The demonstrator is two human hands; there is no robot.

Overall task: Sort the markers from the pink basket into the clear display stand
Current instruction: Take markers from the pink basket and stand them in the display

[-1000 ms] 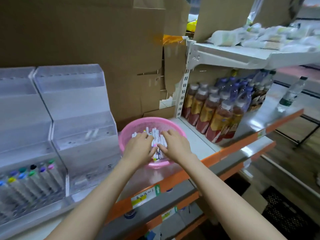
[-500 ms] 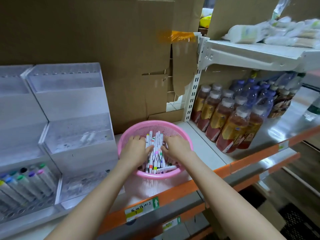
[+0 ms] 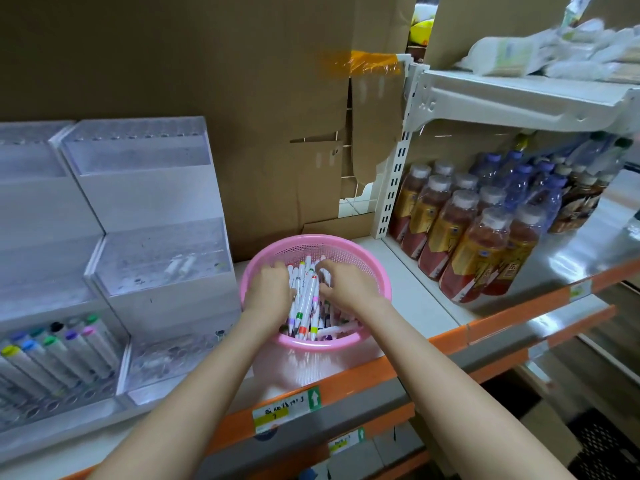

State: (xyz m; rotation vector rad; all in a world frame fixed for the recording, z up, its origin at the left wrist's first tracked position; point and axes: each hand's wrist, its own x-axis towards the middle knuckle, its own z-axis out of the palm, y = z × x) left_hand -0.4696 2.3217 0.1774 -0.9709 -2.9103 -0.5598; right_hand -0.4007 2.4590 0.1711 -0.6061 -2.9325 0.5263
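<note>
1. Head view: the pink basket (image 3: 375, 268) sits just right of the clear display stand (image 3: 152, 188), with the markers (image 3: 306, 299) piled inside it
2. The left hand (image 3: 268, 294) and right hand (image 3: 349, 289) reach into the basket, fingers curled down around a bundle of markers held between them
3. The shelf label (image 3: 285, 408) near the front shows a white arrow on green; its handwriting is too blurred to read
4. Bottles (image 3: 467, 244) at far right: label print unreadable

A shop. Rows of bottled drinks (image 3: 460, 244) stand right of the slotted upright (image 3: 393, 195); a price label (image 3: 287, 408) sits below-left of it
</note>
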